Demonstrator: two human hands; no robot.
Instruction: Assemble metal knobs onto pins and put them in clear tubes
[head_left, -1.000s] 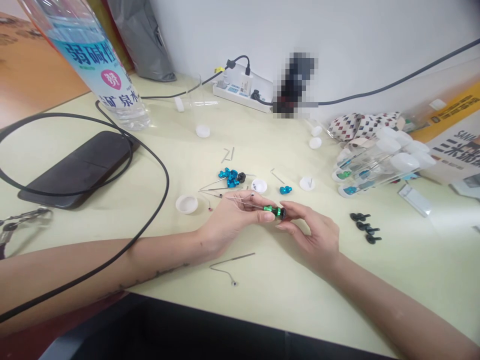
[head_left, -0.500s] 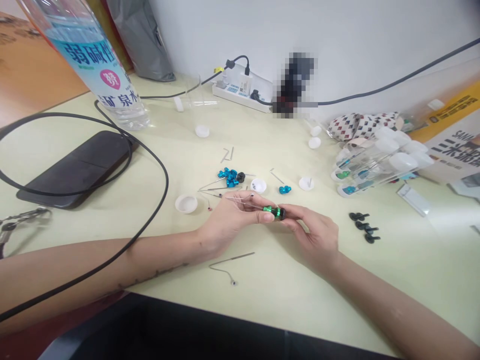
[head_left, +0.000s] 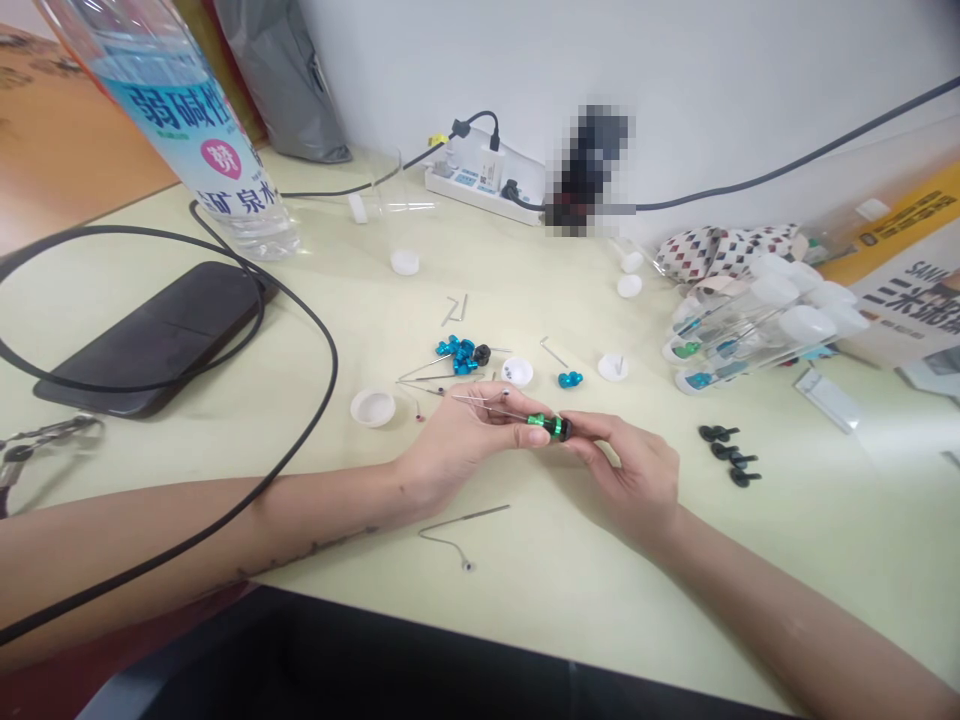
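My left hand [head_left: 484, 430] is closed on a small green-and-black metal fitting [head_left: 547, 426], pinched between thumb and fingers. Thin metal rods stick out of the fitting to the left, across the fingers. My right hand [head_left: 634, 465] is at the fitting's black end, thumb and fingertips closed there; what the tips hold is partly hidden. Just beyond lie blue metal fittings [head_left: 459, 352] with a black knob [head_left: 481, 355] and thin rods. A single blue fitting [head_left: 570, 380] sits further right. Below the hands lies a bent wire [head_left: 450, 535] with a small round end.
White caps [head_left: 373, 408] are scattered around, one holding tiny parts. Black screws [head_left: 727, 455] lie at the right, near capped clear tubes [head_left: 750, 330]. A phone [head_left: 157, 340], a looped black cable [head_left: 315, 330] and a water bottle [head_left: 210, 150] occupy the left. Behind is a power strip [head_left: 484, 185].
Almost nothing differs. My right hand has shifted very slightly at the black end of the fitting, while my left hand keeps its hold.
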